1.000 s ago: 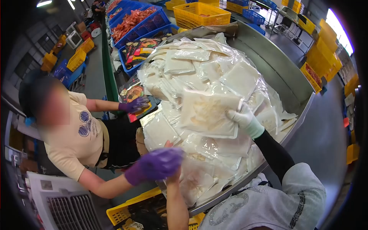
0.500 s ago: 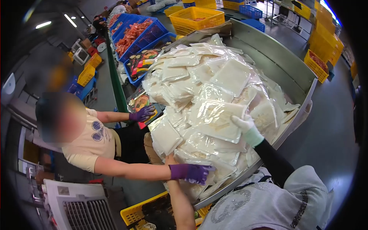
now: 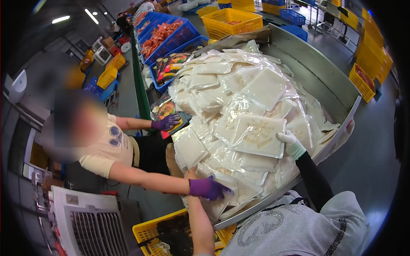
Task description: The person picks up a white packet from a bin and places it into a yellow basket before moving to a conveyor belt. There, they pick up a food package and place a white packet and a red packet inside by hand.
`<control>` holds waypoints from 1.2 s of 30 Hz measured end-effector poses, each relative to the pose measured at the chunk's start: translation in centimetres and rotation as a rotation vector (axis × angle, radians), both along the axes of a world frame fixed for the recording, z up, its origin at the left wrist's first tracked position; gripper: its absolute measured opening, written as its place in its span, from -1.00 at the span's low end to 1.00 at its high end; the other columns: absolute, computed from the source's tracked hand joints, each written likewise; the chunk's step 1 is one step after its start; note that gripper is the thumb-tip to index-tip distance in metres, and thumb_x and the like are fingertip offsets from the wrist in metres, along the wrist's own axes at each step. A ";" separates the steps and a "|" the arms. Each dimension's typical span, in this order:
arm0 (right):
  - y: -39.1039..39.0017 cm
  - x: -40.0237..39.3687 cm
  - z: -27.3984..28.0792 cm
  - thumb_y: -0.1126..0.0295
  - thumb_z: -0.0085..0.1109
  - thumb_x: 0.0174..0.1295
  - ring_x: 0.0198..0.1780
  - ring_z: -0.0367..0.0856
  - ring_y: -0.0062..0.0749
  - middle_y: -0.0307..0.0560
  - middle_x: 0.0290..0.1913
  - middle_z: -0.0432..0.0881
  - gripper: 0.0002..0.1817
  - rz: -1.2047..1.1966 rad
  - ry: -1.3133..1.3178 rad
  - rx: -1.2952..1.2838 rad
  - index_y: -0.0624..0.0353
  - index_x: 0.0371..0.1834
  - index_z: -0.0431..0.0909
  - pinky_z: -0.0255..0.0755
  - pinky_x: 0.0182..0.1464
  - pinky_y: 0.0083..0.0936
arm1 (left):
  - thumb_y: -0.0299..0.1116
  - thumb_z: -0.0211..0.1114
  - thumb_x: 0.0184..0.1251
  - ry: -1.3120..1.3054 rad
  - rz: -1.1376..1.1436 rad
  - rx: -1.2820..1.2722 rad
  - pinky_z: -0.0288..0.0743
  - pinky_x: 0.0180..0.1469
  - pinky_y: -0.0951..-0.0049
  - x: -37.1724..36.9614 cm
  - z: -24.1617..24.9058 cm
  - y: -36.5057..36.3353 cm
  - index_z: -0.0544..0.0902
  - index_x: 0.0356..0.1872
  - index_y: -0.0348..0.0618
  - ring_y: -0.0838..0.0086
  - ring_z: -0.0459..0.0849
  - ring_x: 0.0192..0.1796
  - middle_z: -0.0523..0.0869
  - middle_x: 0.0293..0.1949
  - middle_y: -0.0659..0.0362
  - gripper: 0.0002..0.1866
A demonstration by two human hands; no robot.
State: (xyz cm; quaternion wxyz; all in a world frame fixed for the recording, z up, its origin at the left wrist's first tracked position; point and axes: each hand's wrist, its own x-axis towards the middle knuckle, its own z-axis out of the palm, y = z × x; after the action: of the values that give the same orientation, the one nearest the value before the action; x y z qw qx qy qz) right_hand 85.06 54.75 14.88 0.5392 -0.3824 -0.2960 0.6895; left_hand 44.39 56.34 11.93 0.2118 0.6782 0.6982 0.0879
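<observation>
A big heap of clear vacuum pouches (image 3: 239, 98) with pale contents fills a steel trough (image 3: 324, 72). My right hand (image 3: 291, 144), in a white glove, grips the right edge of one flat pouch (image 3: 258, 135) lifted a little off the heap. My bare left forearm rises from the bottom of the view. My left hand (image 3: 191, 173) rests against the near left corner of the heap, its fingers mostly hidden. A co-worker's purple-gloved hand (image 3: 208, 187) lies across the pouches right beside it.
The co-worker in a beige shirt (image 3: 106, 149) stands at left, their other purple glove (image 3: 166, 122) on a printed bag. Blue crates (image 3: 171, 36) of red packets and yellow crates (image 3: 230, 19) stand behind. A yellow crate (image 3: 147, 232) sits below the trough.
My right hand has carried its pouch slightly right and down onto the heap. The co-worker's purple-gloved hand dropped from mid-air onto the pouches by my left hand.
</observation>
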 end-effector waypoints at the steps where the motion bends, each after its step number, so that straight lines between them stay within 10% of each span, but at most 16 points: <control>1: -0.1 -0.1 0.2 0.29 0.23 0.17 0.12 0.55 -0.35 -0.03 0.12 0.55 -0.39 0.008 0.037 0.014 0.34 0.27 0.32 0.41 0.19 -0.41 | -0.49 0.05 0.18 0.000 0.015 -0.004 0.42 0.14 0.12 -0.1 -0.2 0.0 0.51 0.12 -0.24 -0.08 0.53 0.08 0.57 0.02 -0.20 -0.57; 7: 0.4 1.1 -1.8 0.24 0.20 0.20 0.16 0.53 -0.32 -0.01 0.17 0.52 -0.36 -0.037 0.012 0.064 0.33 0.29 0.28 0.41 0.20 -0.39 | -0.55 0.10 0.17 -0.097 0.064 0.257 0.41 0.13 0.15 -0.1 -0.8 -0.1 0.61 -0.05 -0.31 -0.05 0.56 0.05 0.62 -0.09 -0.19 -0.69; 19: 0.1 0.9 -1.3 0.21 0.18 0.23 0.20 0.50 -0.25 0.08 0.22 0.47 -0.32 0.004 0.185 0.063 0.38 0.32 0.23 0.39 0.25 -0.32 | -0.45 0.02 0.44 -1.125 0.335 -0.003 0.50 -0.07 0.48 -3.0 -1.9 2.3 0.38 0.24 -0.35 0.47 0.61 -0.04 0.59 0.04 0.01 -0.61; 21: 0.1 1.0 -1.2 0.23 0.17 0.24 0.20 0.51 -0.25 0.08 0.22 0.47 -0.34 0.006 0.189 0.091 0.38 0.32 0.23 0.38 0.26 -0.32 | -0.41 0.06 0.45 -0.105 -0.112 0.628 0.48 -0.07 0.47 -5.9 -7.5 3.5 0.39 0.23 -0.32 0.48 0.62 -0.06 0.59 0.06 0.04 -0.61; 23: 0.5 1.9 -1.8 0.23 0.16 0.25 0.23 0.48 -0.23 0.09 0.24 0.45 -0.35 0.028 0.167 0.077 0.34 0.33 0.23 0.35 0.29 -0.29 | -0.41 0.07 0.44 -0.876 0.430 0.049 0.48 -0.12 0.49 0.0 0.6 1.8 0.46 0.15 -0.33 0.51 0.65 -0.17 0.64 -0.01 0.05 -0.66; 25: 0.3 1.4 -1.6 0.24 0.15 0.27 0.19 0.51 -0.28 0.06 0.20 0.49 -0.38 0.093 0.183 0.117 0.39 0.30 0.25 0.37 0.26 -0.35 | -0.40 0.10 0.42 -0.901 0.434 0.096 0.47 -0.18 0.52 0.8 0.5 0.7 0.57 0.03 -0.33 0.53 0.65 -0.26 0.69 -0.14 0.06 -0.73; 30: 0.4 0.0 0.3 0.31 0.15 0.28 0.19 0.49 -0.32 0.00 0.14 0.53 -0.46 0.022 0.137 0.070 0.39 0.25 0.32 0.35 0.25 -0.36 | -0.24 0.24 0.34 -0.720 -0.269 -0.569 0.48 -0.14 0.53 6.3 4.0 -2.3 0.63 -0.15 -0.32 0.53 0.64 -0.26 0.70 -0.25 0.13 -0.71; 36: -1.8 -1.7 6.5 0.19 0.15 0.26 -0.71 0.49 -0.58 -0.16 -0.65 0.59 -0.65 0.217 -1.079 -0.078 0.35 -0.37 0.62 0.37 -0.67 -0.60 | -0.26 0.38 0.21 -0.585 -0.310 -0.659 0.48 -0.13 0.53 9.6 5.6 -4.0 0.63 -0.12 -0.36 0.54 0.63 -0.25 0.71 -0.22 0.15 -0.64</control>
State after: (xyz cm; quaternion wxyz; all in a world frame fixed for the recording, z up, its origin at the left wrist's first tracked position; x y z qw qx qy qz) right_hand 83.36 52.93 21.40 0.2220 -0.6685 -0.5425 0.4577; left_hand 53.94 52.35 17.55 0.6143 0.6180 0.4903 0.0162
